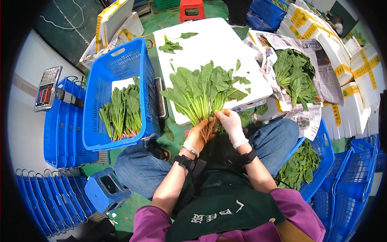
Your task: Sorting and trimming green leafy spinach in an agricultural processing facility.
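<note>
A leafy bunch of spinach (203, 90) fans out over the white foam board (201, 36), its reddish roots toward me. My left hand (196, 138) is wrapped round the stem bases and roots. At the right side of the same roots, my right hand (232, 124), in a white glove, pinches with thumb and fingers; which stem it grips is partly hidden. Loose leaves (170, 46) lie on the far left of the board, and a few more beside the bunch.
To the left, a blue crate (93, 92) holds several spinach bunches (121, 111), with a scale display (48, 89) beyond. On the right are newspaper-wrapped spinach (294, 72), foam boxes (338, 52) and a blue crate of leaves (300, 165). A red stool (192, 10) stands ahead.
</note>
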Demonstrator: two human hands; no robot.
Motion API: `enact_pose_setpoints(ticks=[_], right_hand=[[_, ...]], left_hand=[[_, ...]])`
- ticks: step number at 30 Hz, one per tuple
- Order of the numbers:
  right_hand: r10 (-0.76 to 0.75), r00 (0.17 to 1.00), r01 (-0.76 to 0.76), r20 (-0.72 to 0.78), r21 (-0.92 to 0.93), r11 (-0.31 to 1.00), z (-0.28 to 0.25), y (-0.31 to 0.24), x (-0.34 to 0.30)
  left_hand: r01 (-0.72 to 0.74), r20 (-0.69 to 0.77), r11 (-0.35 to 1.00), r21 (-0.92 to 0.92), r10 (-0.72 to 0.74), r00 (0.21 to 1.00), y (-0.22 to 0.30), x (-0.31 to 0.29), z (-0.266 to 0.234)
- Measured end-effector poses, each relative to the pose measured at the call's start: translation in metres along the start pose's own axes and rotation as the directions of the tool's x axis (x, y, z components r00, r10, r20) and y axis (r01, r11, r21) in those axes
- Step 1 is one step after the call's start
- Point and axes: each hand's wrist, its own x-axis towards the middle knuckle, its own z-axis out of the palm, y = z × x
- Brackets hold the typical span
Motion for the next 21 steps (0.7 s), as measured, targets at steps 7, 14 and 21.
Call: enact_pose_setpoints(ticks=[7, 14, 21], right_hand=[[-0.335, 0.932, 0.176, -0.141, -0.632, 0.755, -0.016, -0.040, -0.026], [-0.324, 0.916, 0.254, -0.237, -0.283, 0.925, -0.007, -0.052, 0.032], [-0.450, 0.812, 0.508, -0.373, 0.071, 0.858, 0.008, -0.061, -0.003]], left_hand=[[-0.013, 0.022, 0.999, 0.049, 0.012, 1.000, -0.003, 0.015, -0.015], [0.051, 0.113, 0.997, -0.060, -0.044, 0.993, -0.007, 0.018, -0.012], [0.035, 0.145, 0.986, -0.162, -0.011, 0.989, -0.013, 0.022, -0.018]])
